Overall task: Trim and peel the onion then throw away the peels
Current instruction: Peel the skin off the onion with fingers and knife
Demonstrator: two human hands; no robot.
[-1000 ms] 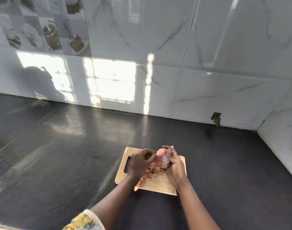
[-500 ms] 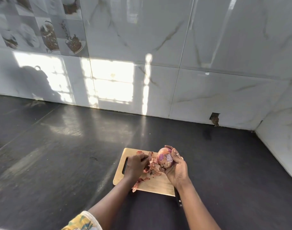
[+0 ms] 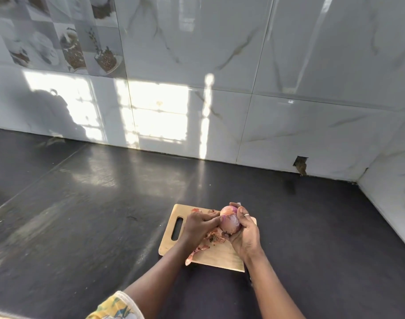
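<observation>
A red onion (image 3: 229, 221), partly peeled, is held just above a wooden cutting board (image 3: 216, 257). My right hand (image 3: 245, 233) grips it from the right, fingers curled round it, a ring on one finger. My left hand (image 3: 200, 223) reaches in from the left and its fingertips pinch at the skin on the onion's left side. Loose reddish peels (image 3: 214, 238) lie on the board below the hands, with one strip (image 3: 192, 255) near the board's front edge and a small piece (image 3: 196, 210) at the back.
The board has a handle slot (image 3: 177, 227) on its left and lies on a dark stone counter (image 3: 81, 215). White tiled walls rise behind and to the right, meeting in a corner. A dark knife handle (image 3: 248, 276) shows beneath my right forearm.
My left hand dropped to the board among the peels half a second ago and has come back up to the onion's left side. The right hand keeps its grip on the onion.
</observation>
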